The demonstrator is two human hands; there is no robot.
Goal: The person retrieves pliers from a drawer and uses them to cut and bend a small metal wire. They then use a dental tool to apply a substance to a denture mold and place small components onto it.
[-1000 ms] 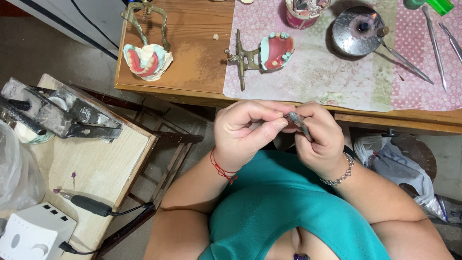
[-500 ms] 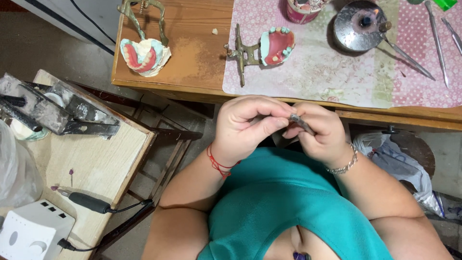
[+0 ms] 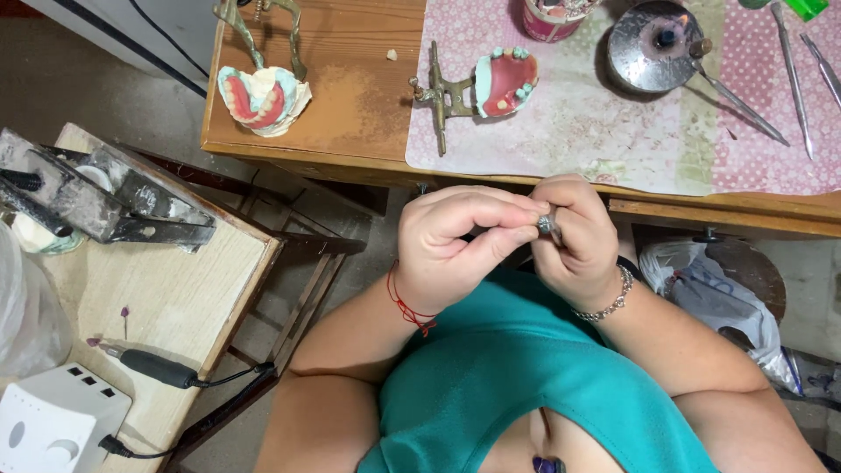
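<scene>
— What's being worked on there, close to the chest?

— A small grey metal piece, pinched between both hands just below the edge of the desk. The left hand has its fingers curled nearly closed, tips pressing on the piece; the right hand is wrapped round it from the other side, fingers shut on it too.

— Hard to see much of it.

— Yes, most is hidden by the fingers; I can't tell its exact shape.

— How would you do that well?

— I'd say keep both wrists tucked in as they are, so the hands brace each other, and turn the piece with the fingertips only. Up on the desk the pink-and-teal denture model on its brass articulator lies near the edge, so elbows should stay low.
</scene>
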